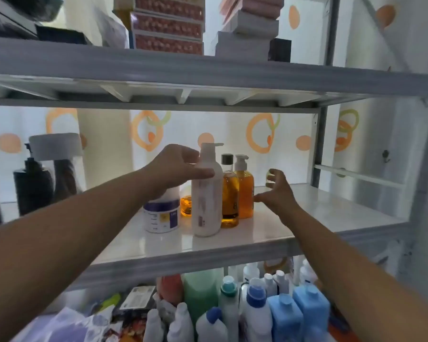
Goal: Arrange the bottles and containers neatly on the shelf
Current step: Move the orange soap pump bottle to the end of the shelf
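Observation:
On the middle white shelf (319, 213) a tall white pump bottle (206, 206) stands in front. To its right are an amber bottle with a black cap (229, 193) and an orange pump bottle (245, 193). A white tub with a blue label (161, 215) stands to its left, and a small amber jar (186, 206) sits behind. My left hand (176, 169) grips the white pump bottle near its shoulder, thumb across the front. My right hand (276, 191) hovers with fingers spread just right of the orange pump bottle, holding nothing.
A black pump bottle (32, 186) and a dark container with a white cap (56, 146) stand at the shelf's far left. Stacked boxes (168, 23) fill the upper shelf. The lower shelf holds several blue, white and green bottles (284, 314). A metal upright (318, 149) bounds the right side.

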